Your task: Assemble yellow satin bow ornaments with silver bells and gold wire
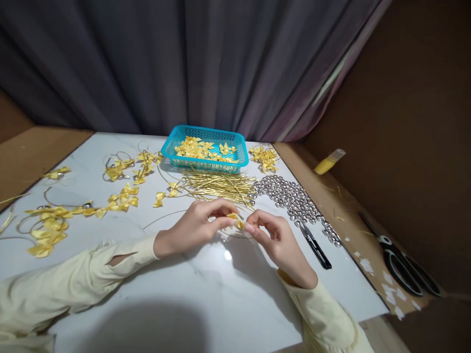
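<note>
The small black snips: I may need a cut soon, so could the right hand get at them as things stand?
Probably yes. The small black snips lie on the table just beside the right hand, with nothing between them. But its fingers now pinch a yellow bow, which it would have to release first.

Bare white tabletop (206,294) from 5 to 7 o'clock: free passage. At 12, gold wire pile (217,186) and blue basket (204,147) block. At 2–3, silver beads (290,198) and black snips (314,245). At 9–10, scattered yellow bows (51,220).
</note>
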Available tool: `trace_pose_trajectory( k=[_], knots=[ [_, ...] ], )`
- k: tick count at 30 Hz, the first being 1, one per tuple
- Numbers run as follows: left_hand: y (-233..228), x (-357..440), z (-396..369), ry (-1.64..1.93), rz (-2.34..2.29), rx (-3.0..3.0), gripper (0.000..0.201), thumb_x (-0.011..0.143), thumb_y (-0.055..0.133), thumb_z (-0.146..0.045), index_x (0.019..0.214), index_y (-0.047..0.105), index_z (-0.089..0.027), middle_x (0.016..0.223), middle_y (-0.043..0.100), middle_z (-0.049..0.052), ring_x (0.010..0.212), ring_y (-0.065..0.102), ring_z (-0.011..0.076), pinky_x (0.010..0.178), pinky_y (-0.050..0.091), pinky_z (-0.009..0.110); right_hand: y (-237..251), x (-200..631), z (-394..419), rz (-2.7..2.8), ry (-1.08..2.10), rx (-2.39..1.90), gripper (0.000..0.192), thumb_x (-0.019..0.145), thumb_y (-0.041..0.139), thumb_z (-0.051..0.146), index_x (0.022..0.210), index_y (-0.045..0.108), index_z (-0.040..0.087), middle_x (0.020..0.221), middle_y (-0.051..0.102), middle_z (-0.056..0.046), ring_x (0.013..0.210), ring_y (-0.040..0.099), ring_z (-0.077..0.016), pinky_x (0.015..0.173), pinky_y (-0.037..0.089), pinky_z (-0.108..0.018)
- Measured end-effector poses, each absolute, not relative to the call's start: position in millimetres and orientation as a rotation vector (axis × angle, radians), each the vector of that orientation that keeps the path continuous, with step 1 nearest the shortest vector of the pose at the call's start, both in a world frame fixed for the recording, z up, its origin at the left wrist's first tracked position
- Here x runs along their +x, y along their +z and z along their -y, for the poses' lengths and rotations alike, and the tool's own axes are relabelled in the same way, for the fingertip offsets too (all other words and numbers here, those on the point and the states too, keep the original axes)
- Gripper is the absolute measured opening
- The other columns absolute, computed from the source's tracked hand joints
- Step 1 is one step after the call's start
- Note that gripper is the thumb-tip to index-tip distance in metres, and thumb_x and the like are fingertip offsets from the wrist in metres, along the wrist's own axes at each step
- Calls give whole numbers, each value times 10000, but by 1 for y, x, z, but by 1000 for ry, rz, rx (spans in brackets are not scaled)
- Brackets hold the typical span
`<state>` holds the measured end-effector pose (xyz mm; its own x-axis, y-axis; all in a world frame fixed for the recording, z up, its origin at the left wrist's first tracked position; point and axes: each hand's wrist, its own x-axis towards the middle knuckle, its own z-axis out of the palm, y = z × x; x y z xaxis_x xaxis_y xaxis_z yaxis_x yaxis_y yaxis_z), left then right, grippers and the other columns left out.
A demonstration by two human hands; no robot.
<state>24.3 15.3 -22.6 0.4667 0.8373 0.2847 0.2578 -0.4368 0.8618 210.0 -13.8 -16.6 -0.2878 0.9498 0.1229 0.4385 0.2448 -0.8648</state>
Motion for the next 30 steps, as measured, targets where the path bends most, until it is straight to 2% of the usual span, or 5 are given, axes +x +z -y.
trace_pose_trajectory(
  k=[6, 13, 15, 20, 30],
  knots=[
    [-21, 27, -13, 925, -945, 1669, 98, 776, 599, -193, 843, 654, -147, 818, 692, 39, 671, 605, 126, 577, 475, 223, -22, 203, 20, 2027, 663, -1265, 188, 850, 471, 226, 679, 537, 183, 545, 492, -1, 588, 430, -151, 589, 330, -269],
    [-24, 31, -14, 957, -1120, 1645, 90, 770, 603, -214, 798, 661, -152, 819, 700, 42, 774, 627, 173, 699, 494, 293, -38, 190, 26, 2201, 22, -1176, 210, 838, 377, 96, 747, 561, 140, 530, 495, -16, 493, 365, -136, 584, 278, -298],
    [-25, 32, -15, 963, -1159, 1636, 83, 765, 609, -214, 793, 660, -155, 840, 701, 42, 800, 626, 179, 712, 488, 295, -41, 187, 26, 2193, 47, -1231, 222, 853, 371, 103, 759, 568, 139, 542, 530, -28, 492, 390, -142, 569, 277, -292],
    [-26, 35, -14, 989, -1170, 1599, 80, 760, 612, -211, 798, 661, -160, 870, 707, 48, 810, 632, 184, 699, 489, 294, -40, 183, 25, 2041, 477, -1412, 165, 884, 451, 239, 770, 559, 190, 549, 560, 9, 454, 433, -123, 493, 296, -241],
    [-32, 42, -13, 1062, -1186, 1481, 128, 736, 654, -265, 805, 677, -160, 835, 706, 41, 747, 625, 169, 634, 480, 263, -47, 177, 26, 1999, 230, -1440, 214, 891, 418, 256, 692, 467, 195, 533, 513, 4, 456, 432, -122, 458, 262, -244]
  ],
)
